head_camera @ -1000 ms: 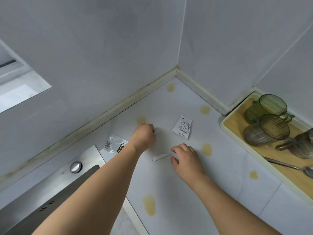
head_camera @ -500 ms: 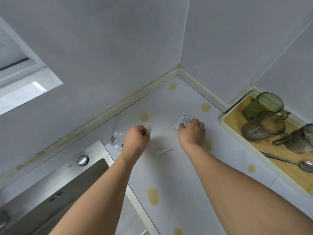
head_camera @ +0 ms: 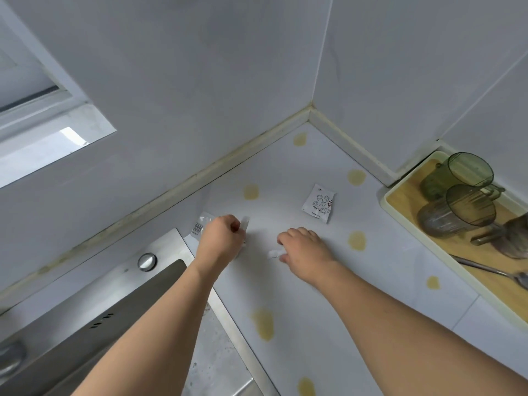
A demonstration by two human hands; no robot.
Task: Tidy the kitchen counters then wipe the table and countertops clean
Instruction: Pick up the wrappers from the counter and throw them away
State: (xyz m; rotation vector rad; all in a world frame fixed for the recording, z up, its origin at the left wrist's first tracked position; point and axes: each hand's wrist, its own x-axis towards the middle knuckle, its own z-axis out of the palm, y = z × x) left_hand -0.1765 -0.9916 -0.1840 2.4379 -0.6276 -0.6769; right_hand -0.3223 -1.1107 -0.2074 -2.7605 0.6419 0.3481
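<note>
White countertop [head_camera: 285, 281] dotted with yellowish stains [head_camera: 263, 324] fills a walled corner, seen from above. At far left a steel sink [head_camera: 160, 270] with a round button sits beside the counter. Just past its corner lies a clear wrapper with a barcode [head_camera: 200, 225], partly hidden under the left hand [head_camera: 221, 238]. That hand is curled, and its fingers pinch a small clear scrap [head_camera: 244, 224] that sticks up just right of the knuckles. A little further right, the right hand [head_camera: 304, 250] rests on the counter with fingers bent, its fingertips pinching a small white torn strip [head_camera: 275, 253] that pokes out at the hand's left edge. Beyond this hand, apart from it and nearer the corner, a white sachet with printed drawings [head_camera: 319, 203] lies flat. At far right a tray [head_camera: 400, 212] with a wooden floor holds green cups [head_camera: 468, 172] and a spoon [head_camera: 491, 271].
</note>
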